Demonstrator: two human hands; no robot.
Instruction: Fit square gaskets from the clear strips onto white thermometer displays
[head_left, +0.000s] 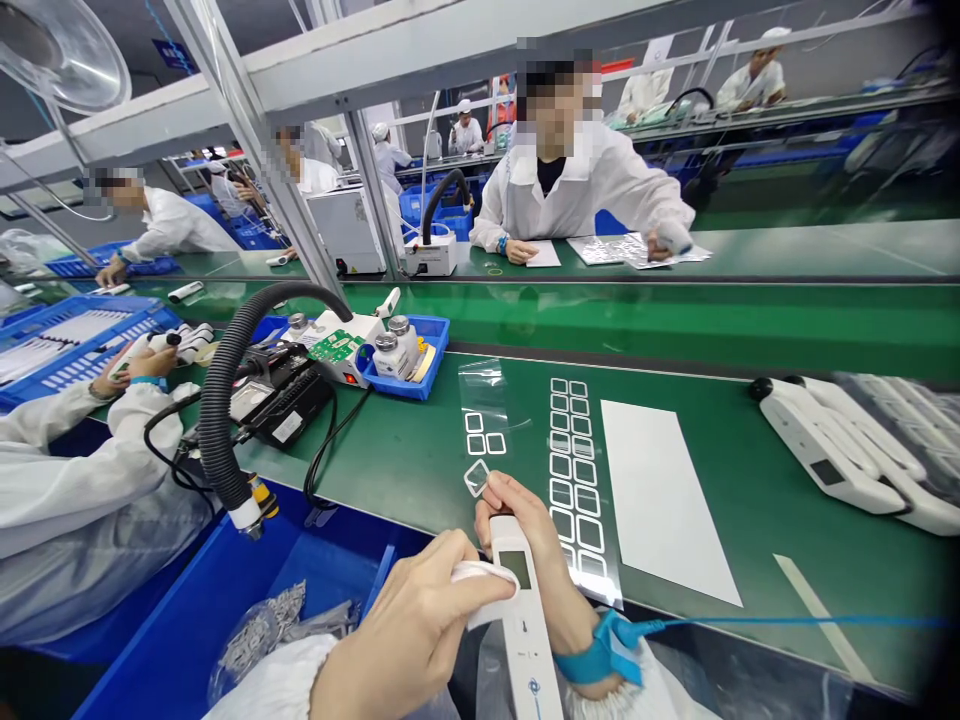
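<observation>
A white handheld device with a small grey screen (520, 600) lies between my hands at the table's near edge. My left hand (409, 630) is closed around its left side. My right hand (529, 530), with a blue wrist strap (604, 648), curls behind the device's top, fingertips touching a small square frame sticker (476, 477). To the right lies a clear sheet with two columns of square frame stickers (574, 470). Three more loose squares (484, 435) sit just beyond.
A white sheet (664, 500) lies right of the stickers, white devices (840, 450) at far right. A black hose (225, 400), soldering station (281, 395) and blue tray with jars (409, 355) stand left. A blue bin (217, 620) holds bagged parts. Co-workers sit left and across.
</observation>
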